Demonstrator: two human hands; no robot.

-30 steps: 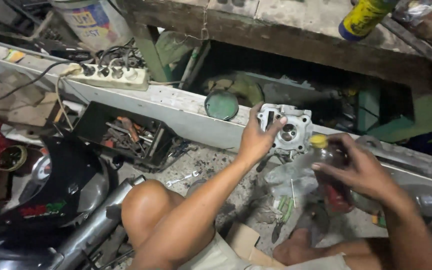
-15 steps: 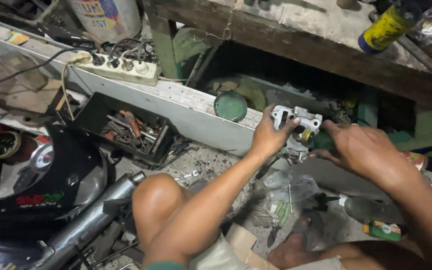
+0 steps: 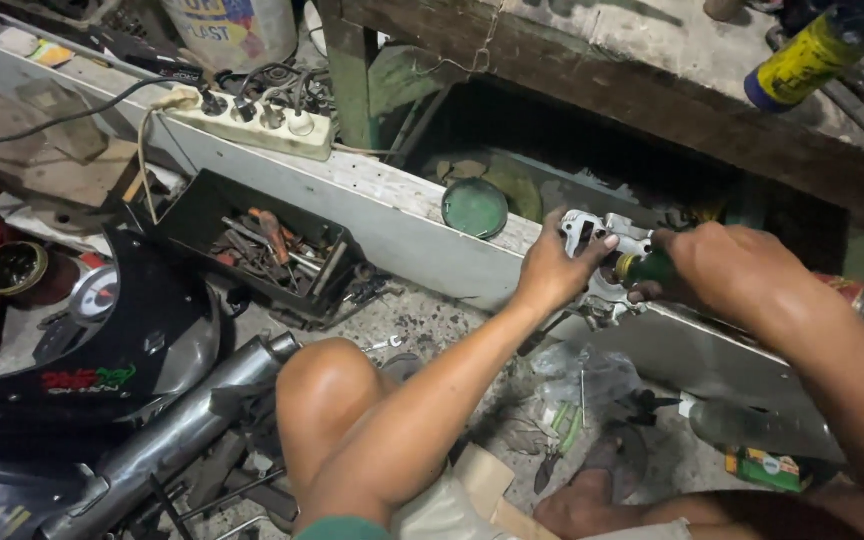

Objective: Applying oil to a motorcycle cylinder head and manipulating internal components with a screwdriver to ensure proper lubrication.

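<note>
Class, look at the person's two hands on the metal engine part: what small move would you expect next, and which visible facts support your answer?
Probably a slight tilt of the green bottle to drip into the metal engine part. The left hand braces that part on the grey ledge, thumb over its top, while the right hand grips the bottle with its yellow cap end against the part. The cap's opening is hidden.

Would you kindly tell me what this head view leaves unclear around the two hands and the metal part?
- Silver cast-metal part: lower half hidden behind the left hand in the head view.
- Green-handled tool: its tip is hidden against the part, its rear covered by the right hand.
- Yellow spray can: top cut off by the upper edge.
- Black tool tray: contents too small and dim to tell apart.
</note>
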